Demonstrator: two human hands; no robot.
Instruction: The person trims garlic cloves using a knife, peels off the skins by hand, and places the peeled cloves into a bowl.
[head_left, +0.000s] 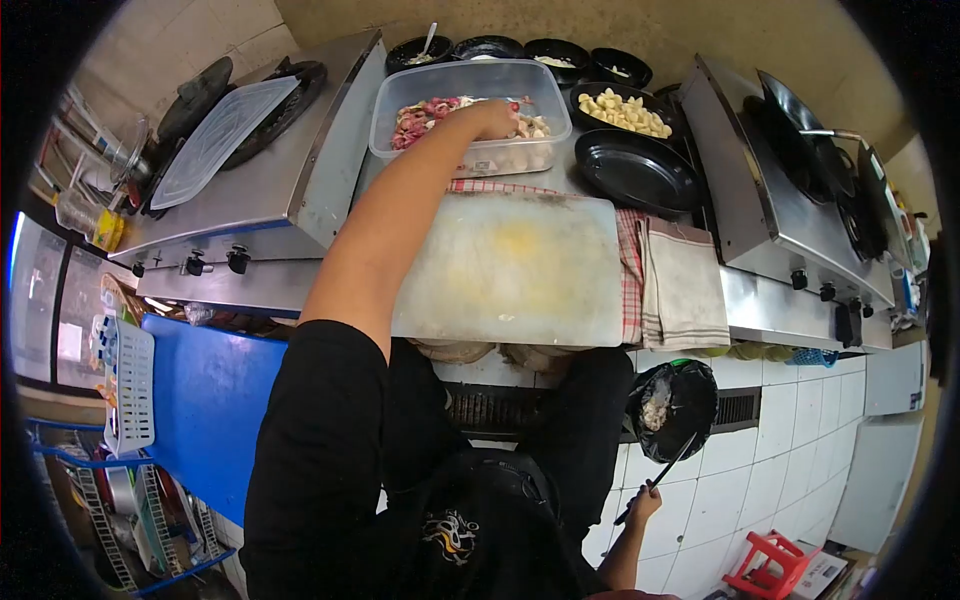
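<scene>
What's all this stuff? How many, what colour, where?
Board: 1, whitish, middle
Tub: 1, clear, behind board
Shallots: many, reddish, tub's left
Garlic: many, pale, tub's right
Peeled cloves: many, cream, back dish
Dishes: 2, black, right of tub
Bowls: 4, black, behind tub
Cloths: 2, red-checked and beige, by board
Stoves: 2, silver, either side
Lid: 1, clear, left stove
Pans: several, dark, on stoves
Bin: 1, black, floor
Table: 1, blue, left
Basket: 1, white, left
Stool: 1, red, bottom right
Knife, probably: 1, dark, by bin
Edge clutter: uncountable, mixed, sides
Left hand: 1, bare, in tub
Right hand: 1, bare, on knife
</scene>
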